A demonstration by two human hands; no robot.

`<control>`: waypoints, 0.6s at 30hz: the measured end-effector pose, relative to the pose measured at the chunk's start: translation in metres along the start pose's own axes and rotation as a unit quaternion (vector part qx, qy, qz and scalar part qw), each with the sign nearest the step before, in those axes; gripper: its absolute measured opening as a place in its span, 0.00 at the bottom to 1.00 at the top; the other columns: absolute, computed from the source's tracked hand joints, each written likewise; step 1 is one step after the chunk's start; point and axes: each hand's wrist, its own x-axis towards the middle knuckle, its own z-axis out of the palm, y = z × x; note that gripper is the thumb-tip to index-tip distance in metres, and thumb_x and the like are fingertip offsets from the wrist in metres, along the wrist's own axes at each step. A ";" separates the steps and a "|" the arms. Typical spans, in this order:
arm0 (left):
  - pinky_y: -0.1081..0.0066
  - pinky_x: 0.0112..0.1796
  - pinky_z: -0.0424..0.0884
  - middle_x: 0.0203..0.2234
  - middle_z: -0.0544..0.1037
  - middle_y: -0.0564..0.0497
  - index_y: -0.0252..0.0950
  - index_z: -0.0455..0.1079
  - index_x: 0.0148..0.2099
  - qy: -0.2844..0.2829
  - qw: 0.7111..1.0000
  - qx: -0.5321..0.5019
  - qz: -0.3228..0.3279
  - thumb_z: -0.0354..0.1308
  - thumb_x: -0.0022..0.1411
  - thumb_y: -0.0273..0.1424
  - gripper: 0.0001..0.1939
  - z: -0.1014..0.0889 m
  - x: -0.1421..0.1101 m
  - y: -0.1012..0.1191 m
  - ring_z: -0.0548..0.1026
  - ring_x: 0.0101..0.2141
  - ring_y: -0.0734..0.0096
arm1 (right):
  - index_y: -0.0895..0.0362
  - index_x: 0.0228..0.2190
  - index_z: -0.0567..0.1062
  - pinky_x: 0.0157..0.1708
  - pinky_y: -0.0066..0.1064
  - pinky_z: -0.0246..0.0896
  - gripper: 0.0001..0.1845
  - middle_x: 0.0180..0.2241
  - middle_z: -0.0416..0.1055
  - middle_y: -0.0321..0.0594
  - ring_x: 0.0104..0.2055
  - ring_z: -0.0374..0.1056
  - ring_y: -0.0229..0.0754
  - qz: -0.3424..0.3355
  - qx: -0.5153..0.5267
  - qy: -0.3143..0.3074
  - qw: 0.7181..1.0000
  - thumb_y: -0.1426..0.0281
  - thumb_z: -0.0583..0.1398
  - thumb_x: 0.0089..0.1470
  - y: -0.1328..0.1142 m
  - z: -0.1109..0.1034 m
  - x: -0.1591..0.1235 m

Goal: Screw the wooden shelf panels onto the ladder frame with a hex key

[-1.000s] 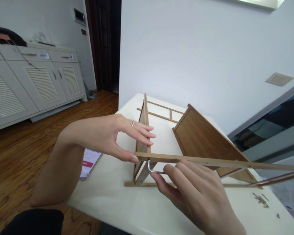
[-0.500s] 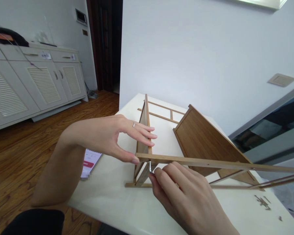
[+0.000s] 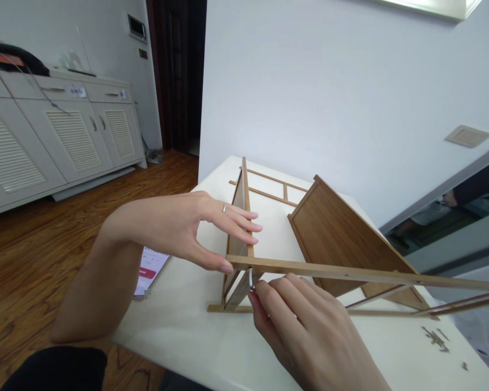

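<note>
My left hand (image 3: 191, 225) lies over the corner of a wooden frame with its fingers stretched out across the top edge of an upright side panel (image 3: 239, 209). Its thumb presses on the end of the long wooden rail (image 3: 309, 266). Just below that rail, my right hand (image 3: 305, 320) pinches a small metal hex key (image 3: 251, 278). The key's upper end meets the rail's underside near the corner; the fastener there is hidden. Behind the rail, a larger wooden panel (image 3: 338, 233) leans at a slant.
Several loose screws (image 3: 436, 339) lie on the white table (image 3: 212, 353) at the right. A phone (image 3: 150, 269) rests by my left forearm. Another slatted wooden frame (image 3: 269, 193) is at the back. A white cabinet (image 3: 61, 130) stands across the floor on the left.
My right hand has shifted very slightly with the hex key, whose end still meets the rail. My left hand stays in place on the frame.
</note>
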 end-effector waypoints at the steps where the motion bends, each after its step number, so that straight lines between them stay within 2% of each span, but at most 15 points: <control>1: 0.66 0.69 0.65 0.63 0.77 0.50 0.49 0.76 0.64 0.000 1.000 0.000 -0.001 0.73 0.61 0.37 0.29 0.000 0.000 0.000 0.70 0.68 0.59 | 0.57 0.37 0.72 0.31 0.36 0.52 0.07 0.28 0.67 0.33 0.29 0.62 0.39 0.004 0.000 -0.005 1.000 0.76 0.56 0.70 0.000 0.000 0.000; 5: 0.65 0.69 0.65 0.64 0.76 0.50 0.50 0.76 0.64 -0.003 1.000 0.003 -0.007 0.74 0.61 0.37 0.30 0.001 -0.001 -0.001 0.69 0.68 0.59 | 0.57 0.39 0.72 0.32 0.35 0.55 0.07 0.30 0.70 0.34 0.30 0.66 0.40 0.008 0.004 -0.015 1.000 0.75 0.55 0.71 0.001 0.000 -0.002; 14: 0.64 0.69 0.65 0.63 0.77 0.48 0.48 0.76 0.64 -0.002 1.000 0.004 0.000 0.74 0.61 0.35 0.30 0.000 0.000 0.000 0.70 0.68 0.58 | 0.58 0.51 0.71 0.31 0.31 0.63 0.13 0.33 0.73 0.35 0.32 0.72 0.40 0.011 0.039 -0.078 0.996 0.76 0.48 0.74 0.003 -0.010 -0.007; 18: 0.63 0.69 0.66 0.63 0.76 0.47 0.48 0.76 0.64 0.005 1.000 -0.005 0.006 0.74 0.60 0.34 0.30 0.000 0.000 0.000 0.71 0.67 0.57 | 0.59 0.53 0.69 0.31 0.30 0.64 0.14 0.33 0.73 0.35 0.32 0.73 0.39 0.007 0.044 -0.073 0.996 0.78 0.49 0.72 0.004 -0.009 -0.007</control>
